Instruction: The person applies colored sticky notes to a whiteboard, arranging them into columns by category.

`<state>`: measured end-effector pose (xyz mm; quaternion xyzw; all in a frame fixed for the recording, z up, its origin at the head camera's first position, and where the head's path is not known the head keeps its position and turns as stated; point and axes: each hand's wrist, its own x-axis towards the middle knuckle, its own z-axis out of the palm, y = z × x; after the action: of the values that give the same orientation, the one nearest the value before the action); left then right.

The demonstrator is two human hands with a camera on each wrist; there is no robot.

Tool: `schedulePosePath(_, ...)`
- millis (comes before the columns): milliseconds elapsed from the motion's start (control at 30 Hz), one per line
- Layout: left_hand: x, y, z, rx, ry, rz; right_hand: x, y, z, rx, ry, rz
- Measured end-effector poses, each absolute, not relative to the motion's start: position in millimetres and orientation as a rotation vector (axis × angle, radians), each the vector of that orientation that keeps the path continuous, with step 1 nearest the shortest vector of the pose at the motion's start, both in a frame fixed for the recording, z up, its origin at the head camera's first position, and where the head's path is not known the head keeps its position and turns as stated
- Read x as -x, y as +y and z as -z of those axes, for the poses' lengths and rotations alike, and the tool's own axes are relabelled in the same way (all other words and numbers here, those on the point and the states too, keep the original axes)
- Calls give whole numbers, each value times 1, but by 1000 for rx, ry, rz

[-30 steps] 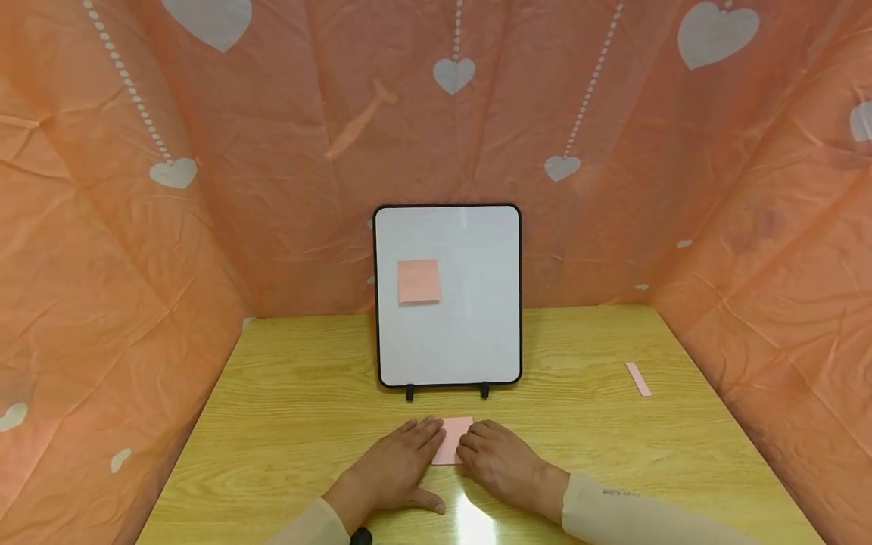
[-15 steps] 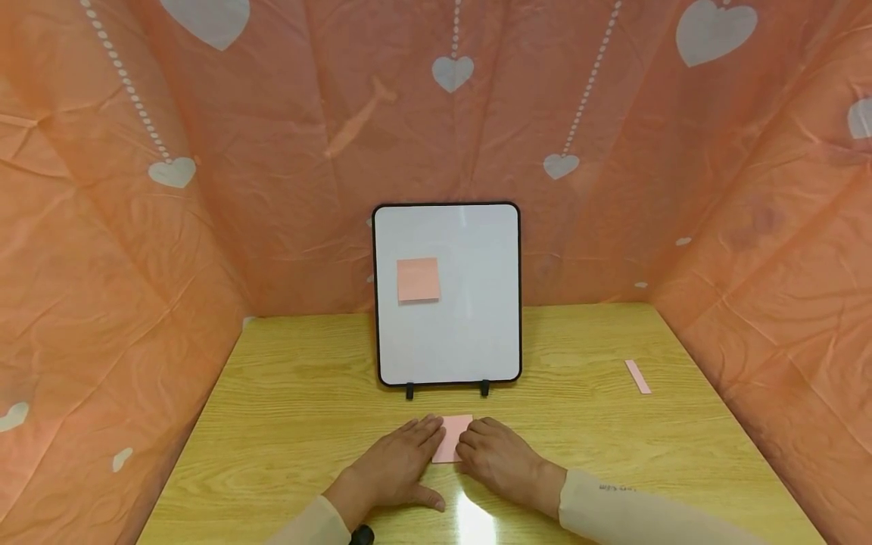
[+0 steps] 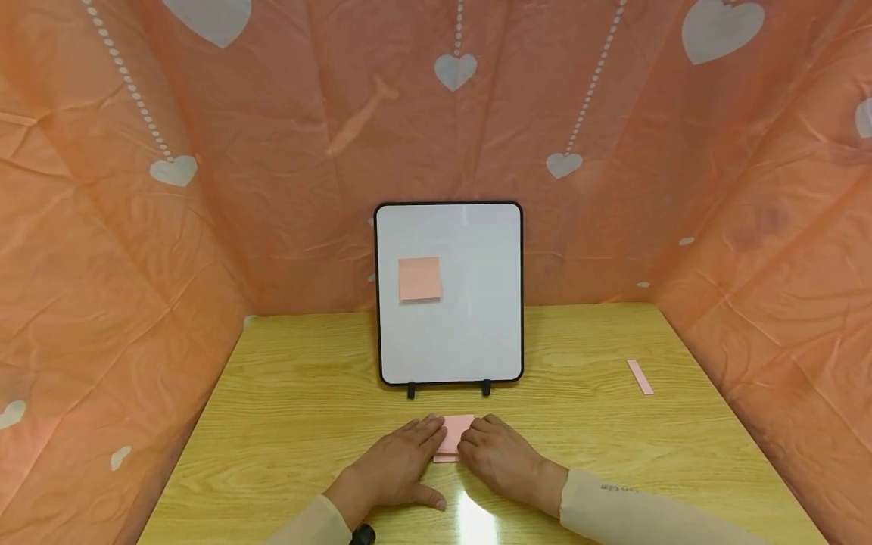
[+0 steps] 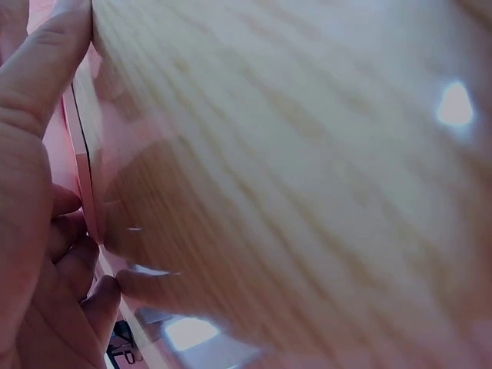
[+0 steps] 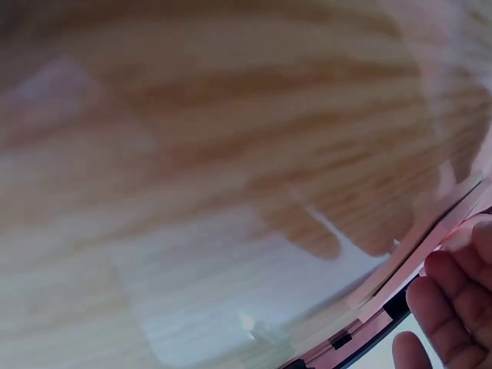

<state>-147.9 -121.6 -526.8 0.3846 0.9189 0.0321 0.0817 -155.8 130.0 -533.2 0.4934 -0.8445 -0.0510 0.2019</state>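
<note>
A pad of pink sticky notes (image 3: 446, 459) lies on the table in front of the whiteboard. Its top sticky note (image 3: 456, 434) is lifted along the near edge, showing a strip of the pad below. My left hand (image 3: 400, 463) rests on the pad's left side, fingers extended and thumb spread toward me on the table. At the right edge, the curled fingers of my right hand (image 3: 502, 460) pinch the top note; the thumb is hidden in the head view. In the left wrist view, the pad's side (image 4: 86, 181) shows as a thin pink edge beside the fingers.
A black-framed whiteboard (image 3: 477, 318) stands upright on small black feet, with one pink sticky note (image 3: 419, 278) stuck on its left half. A narrow pink strip (image 3: 640, 377) lies on the table (image 3: 293, 378) at the right. Orange cloth with hearts surrounds the table.
The near edge of the top sticky note has come up from the pad; before, the pad looked flat and even. Both hands have stayed in almost the same place.
</note>
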Motion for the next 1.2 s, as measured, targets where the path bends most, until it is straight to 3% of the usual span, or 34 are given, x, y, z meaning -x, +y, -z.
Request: schedulePosePath(1200, 146, -122, 526, -1136, 2747, -176, 158, 127, 528, -1378, -2288, 321)
